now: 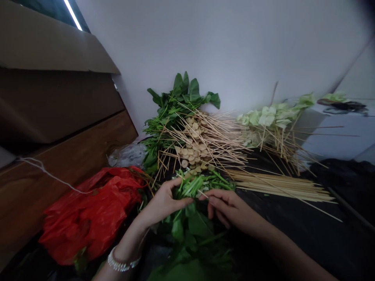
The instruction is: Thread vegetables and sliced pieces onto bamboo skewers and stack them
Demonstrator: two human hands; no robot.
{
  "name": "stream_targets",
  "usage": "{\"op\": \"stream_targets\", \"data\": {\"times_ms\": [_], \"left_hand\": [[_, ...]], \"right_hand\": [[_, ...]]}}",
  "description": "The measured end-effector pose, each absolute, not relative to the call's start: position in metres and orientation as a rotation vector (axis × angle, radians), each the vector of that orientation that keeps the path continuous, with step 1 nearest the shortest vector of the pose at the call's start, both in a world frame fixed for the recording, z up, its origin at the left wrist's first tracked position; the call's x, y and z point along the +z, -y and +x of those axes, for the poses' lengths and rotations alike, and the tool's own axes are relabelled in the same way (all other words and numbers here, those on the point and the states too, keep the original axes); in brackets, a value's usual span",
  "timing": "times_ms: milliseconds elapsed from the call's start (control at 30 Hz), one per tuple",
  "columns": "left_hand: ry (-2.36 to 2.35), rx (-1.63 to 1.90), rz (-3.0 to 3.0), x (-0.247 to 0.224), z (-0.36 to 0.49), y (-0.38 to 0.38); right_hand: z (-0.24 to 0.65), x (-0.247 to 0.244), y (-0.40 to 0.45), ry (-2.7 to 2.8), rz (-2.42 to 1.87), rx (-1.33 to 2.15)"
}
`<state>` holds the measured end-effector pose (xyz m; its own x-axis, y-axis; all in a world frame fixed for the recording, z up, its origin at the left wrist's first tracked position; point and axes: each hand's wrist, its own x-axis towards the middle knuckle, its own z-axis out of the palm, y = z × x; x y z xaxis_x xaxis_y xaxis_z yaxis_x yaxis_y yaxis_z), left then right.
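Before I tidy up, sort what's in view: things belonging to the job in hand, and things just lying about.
Likely in the job:
- green stems in the left hand
- thin stick in the right hand
- bare sticks
- pale slices on sticks

Apparently just lying about:
- red plastic bag
- white cord
- clear plastic

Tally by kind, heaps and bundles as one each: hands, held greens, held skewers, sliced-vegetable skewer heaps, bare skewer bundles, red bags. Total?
Hands (left hand, right hand): 2
Held bunch of greens: 1
Held skewer: 1
Sliced-vegetable skewer heap: 1
Bare skewer bundle: 1
Red plastic bag: 1
Total: 7
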<state>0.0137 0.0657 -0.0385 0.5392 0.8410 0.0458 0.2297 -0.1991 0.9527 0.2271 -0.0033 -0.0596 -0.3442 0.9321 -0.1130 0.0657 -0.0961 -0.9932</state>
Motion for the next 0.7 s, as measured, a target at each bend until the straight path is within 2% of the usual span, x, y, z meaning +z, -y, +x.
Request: {"op": "stream_targets", "data": {"times_ms": [167,267,467,700], "left_hand": [[-1.052,1.153,1.672,-0.045,0.006,-0.079],[-0.980,1.295,1.646,-0.051,0.003,-0.083],[-1.000,1.311,1.497,-0.054,0.007,-0.084],[-1.035,1.235,1.559,-0.062,0.015,-0.082]], "right_hand": [[0.249,-0.041,0.010,1.426,-1.166,1.654],[0.260,-0.030,0.015,1.422,-1.182,1.534],[0.270,-0.032,0.009,1.490,-1.293,1.029],[0.277,-0.031,-0.018,1.532,-1.339,0.700]]}}
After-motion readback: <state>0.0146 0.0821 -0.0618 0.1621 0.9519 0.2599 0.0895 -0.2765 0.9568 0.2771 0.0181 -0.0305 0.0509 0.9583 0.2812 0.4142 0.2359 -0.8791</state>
